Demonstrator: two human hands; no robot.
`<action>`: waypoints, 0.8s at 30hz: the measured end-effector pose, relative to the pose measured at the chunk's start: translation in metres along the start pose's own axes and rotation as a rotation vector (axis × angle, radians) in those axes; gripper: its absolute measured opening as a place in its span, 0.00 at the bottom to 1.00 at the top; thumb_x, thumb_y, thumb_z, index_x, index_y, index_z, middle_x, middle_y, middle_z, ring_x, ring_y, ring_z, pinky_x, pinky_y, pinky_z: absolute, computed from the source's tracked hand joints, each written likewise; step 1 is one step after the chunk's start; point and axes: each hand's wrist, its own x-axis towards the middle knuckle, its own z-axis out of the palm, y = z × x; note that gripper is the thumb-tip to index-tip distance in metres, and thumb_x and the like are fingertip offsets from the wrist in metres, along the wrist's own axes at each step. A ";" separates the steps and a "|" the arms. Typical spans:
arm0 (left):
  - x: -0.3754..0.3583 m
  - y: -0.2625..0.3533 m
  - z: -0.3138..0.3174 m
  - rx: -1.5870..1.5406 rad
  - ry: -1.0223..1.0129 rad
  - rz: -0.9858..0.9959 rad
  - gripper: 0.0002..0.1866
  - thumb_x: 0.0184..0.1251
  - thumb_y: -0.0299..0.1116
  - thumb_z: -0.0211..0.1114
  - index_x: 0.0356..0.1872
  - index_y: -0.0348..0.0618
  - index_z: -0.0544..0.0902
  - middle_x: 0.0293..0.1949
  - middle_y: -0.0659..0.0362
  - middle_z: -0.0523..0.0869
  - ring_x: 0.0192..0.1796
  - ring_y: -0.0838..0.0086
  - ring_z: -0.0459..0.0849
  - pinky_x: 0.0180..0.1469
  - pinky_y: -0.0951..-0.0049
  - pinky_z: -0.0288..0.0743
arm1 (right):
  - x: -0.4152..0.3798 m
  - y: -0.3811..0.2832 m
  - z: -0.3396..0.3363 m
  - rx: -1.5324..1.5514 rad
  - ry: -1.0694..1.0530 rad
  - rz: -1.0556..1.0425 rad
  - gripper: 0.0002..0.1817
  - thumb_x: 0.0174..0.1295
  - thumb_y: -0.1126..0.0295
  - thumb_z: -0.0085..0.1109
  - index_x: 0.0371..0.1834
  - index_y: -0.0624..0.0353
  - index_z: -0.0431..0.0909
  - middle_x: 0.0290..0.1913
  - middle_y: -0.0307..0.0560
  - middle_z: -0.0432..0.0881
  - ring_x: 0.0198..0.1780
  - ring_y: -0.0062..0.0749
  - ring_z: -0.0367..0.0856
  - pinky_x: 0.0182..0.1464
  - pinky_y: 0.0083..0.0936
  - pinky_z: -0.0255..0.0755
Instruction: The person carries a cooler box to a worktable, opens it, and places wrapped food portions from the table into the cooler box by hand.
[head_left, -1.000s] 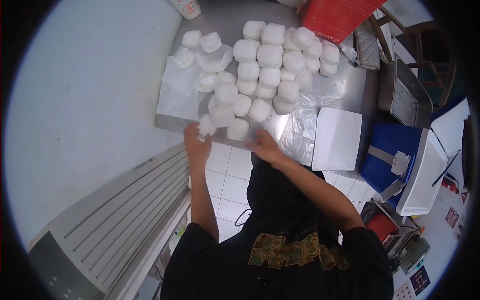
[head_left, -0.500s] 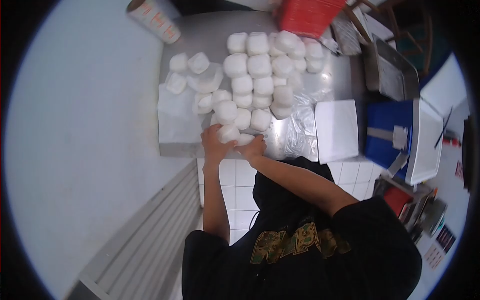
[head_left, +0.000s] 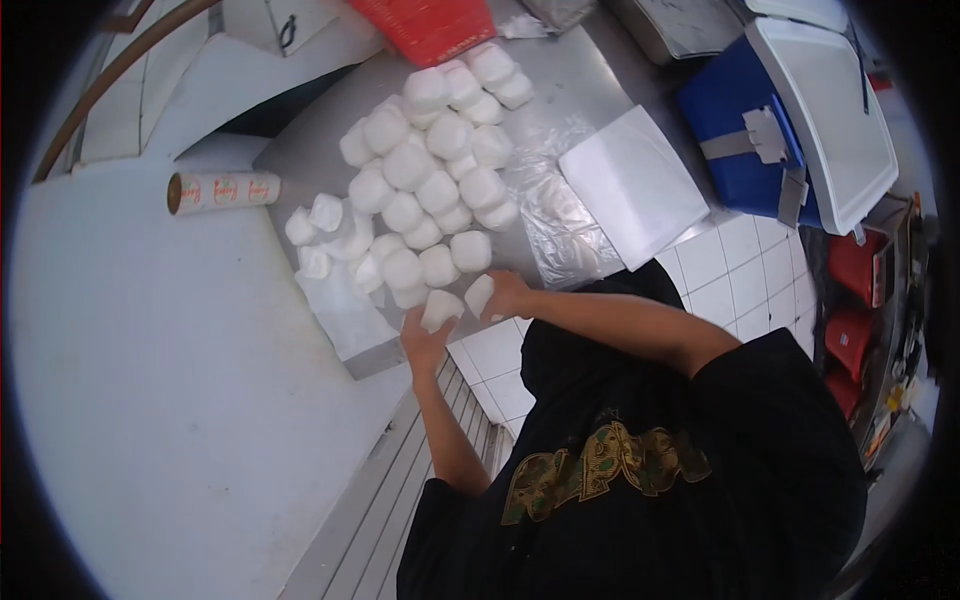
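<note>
At the near edge of the metal table [head_left: 300, 120], my left hand [head_left: 425, 338] is closed around a rounded white block [head_left: 441, 310], thumb on one side and fingers on the other. Just to its right, my right hand [head_left: 510, 296] grips another white piece [head_left: 479, 295], partly hidden by the fingers. A small gap separates the two held pieces. Directly beyond my hands lies a large group of similar white rounded blocks [head_left: 408, 166], some of them stacked. What they are made of, or wrapped in, I cannot make out.
Left of the stack are a few smaller white pieces [head_left: 327, 212] and a white sheet [head_left: 345, 310]. A printed roll [head_left: 225, 192] lies at the far left. Clear plastic [head_left: 565, 225] and white sheets [head_left: 635, 180] lie right, near a blue cooler [head_left: 715, 105]. A red crate [head_left: 430, 25] stands behind.
The view has turned, so the table now appears slanted. My hands, earlier close together at the white pieces, are now farther apart, each with its own piece.
</note>
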 end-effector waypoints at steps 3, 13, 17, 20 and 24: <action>-0.022 0.018 -0.012 -0.441 -0.115 -0.174 0.26 0.53 0.30 0.80 0.53 0.34 0.82 0.47 0.54 0.88 0.49 0.67 0.85 0.55 0.67 0.77 | -0.059 0.005 -0.071 0.550 -0.559 -0.118 0.39 0.46 0.76 0.80 0.64 0.63 0.73 0.58 0.51 0.81 0.61 0.41 0.81 0.63 0.38 0.78; -0.066 0.108 0.034 -1.229 -0.263 -0.252 0.42 0.55 0.23 0.71 0.74 0.34 0.65 0.67 0.48 0.76 0.69 0.55 0.75 0.75 0.54 0.64 | -0.366 0.035 -0.409 0.551 -0.225 -0.868 0.41 0.52 0.61 0.83 0.66 0.61 0.68 0.56 0.46 0.81 0.55 0.30 0.83 0.55 0.27 0.79; -0.078 0.180 0.074 -1.448 -0.248 -0.276 0.42 0.57 0.28 0.73 0.74 0.37 0.65 0.69 0.49 0.74 0.69 0.53 0.75 0.75 0.50 0.64 | -0.413 0.056 -0.540 0.175 0.384 -0.483 0.49 0.49 0.56 0.83 0.71 0.66 0.66 0.60 0.57 0.77 0.62 0.41 0.77 0.63 0.33 0.72; -0.083 0.255 0.100 -1.491 -0.255 -0.219 0.39 0.64 0.33 0.73 0.74 0.40 0.65 0.70 0.52 0.73 0.71 0.56 0.73 0.75 0.52 0.67 | -0.371 0.076 -0.591 0.350 0.560 -0.150 0.58 0.48 0.59 0.83 0.79 0.67 0.56 0.75 0.63 0.64 0.75 0.51 0.64 0.73 0.40 0.65; -0.083 0.306 0.120 -1.469 -0.187 -0.208 0.38 0.67 0.33 0.71 0.75 0.39 0.64 0.72 0.50 0.71 0.71 0.52 0.73 0.75 0.49 0.69 | -0.274 0.126 -0.618 0.547 0.390 -0.024 0.59 0.49 0.61 0.84 0.80 0.65 0.53 0.75 0.61 0.63 0.75 0.52 0.63 0.73 0.41 0.67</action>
